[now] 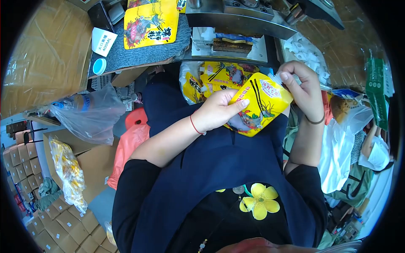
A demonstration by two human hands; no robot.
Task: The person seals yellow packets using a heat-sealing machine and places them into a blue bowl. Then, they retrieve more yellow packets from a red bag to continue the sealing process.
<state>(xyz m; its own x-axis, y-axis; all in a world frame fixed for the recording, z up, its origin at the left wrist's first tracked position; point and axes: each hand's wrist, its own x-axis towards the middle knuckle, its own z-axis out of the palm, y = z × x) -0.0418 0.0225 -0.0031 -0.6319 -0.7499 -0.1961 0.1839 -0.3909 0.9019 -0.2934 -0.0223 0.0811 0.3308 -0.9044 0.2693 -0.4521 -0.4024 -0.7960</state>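
Observation:
My left hand point(221, 110) grips a yellow printed pouch point(263, 103) by its left side, thumb on the front face. The pouch is tilted over my lap, with black chopsticks and a food picture on it. At its upper right corner, my right hand point(304, 86) pinches a small whitish plastic piece point(276, 79) between thumb and forefinger. In front of me stands a metal machine point(240, 21), its lower plate holding a dark, worn block point(232, 45). Below that plate, more yellow pouches point(225, 72) lie in a plastic-lined container, partly hidden by the held one.
Flat yellow pouches point(152, 25) lie on a grey cloth point(181, 38) at the left, near a white labelled card point(103, 42) and a blue-white cap point(99, 66). White plastic pieces point(306, 52) are heaped right of the machine. Cardboard boxes point(63, 227) stand stacked at lower left.

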